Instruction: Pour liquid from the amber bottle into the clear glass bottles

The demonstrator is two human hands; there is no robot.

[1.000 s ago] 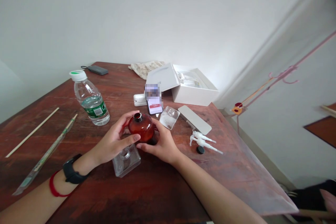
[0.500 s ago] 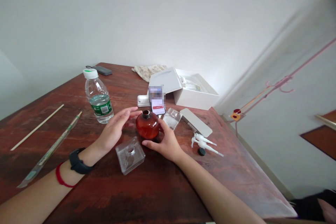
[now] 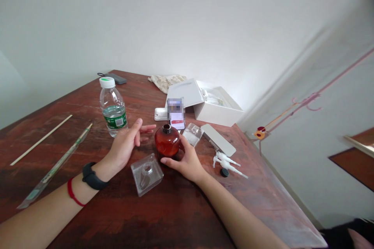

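A round amber bottle (image 3: pixel 167 142) with an uncapped neck stands upright on the wooden table (image 3: pixel 163 218). Around its right side curl the fingers of my right hand (image 3: pixel 187 161), the far ones partly hidden behind it. My left hand (image 3: pixel 130 140) is apart from the bottle on its left, fingers stretched out and holding nothing. A clear square plastic piece with a round hole (image 3: pixel 147 175) lies in front of the bottle, and a second clear plastic piece (image 3: pixel 193 134) lies behind my right hand. Two white pump heads (image 3: pixel 226 159) and a black cap (image 3: pixel 224 172) rest to the right.
A water bottle (image 3: pixel 114 111) with a green label stands just beyond my left hand. At the back are a propped phone (image 3: pixel 176 118), a white box (image 3: pixel 219 113), a grey flat piece (image 3: pixel 218 140) and a cloth (image 3: pixel 166 82). A bare chopstick (image 3: pixel 41 140) and wrapped chopsticks (image 3: pixel 58 165) lie left.
My left hand has turned and drawn slightly back from the bottle's neck. My right hand stays around the bottle. The whole view has shifted a little.
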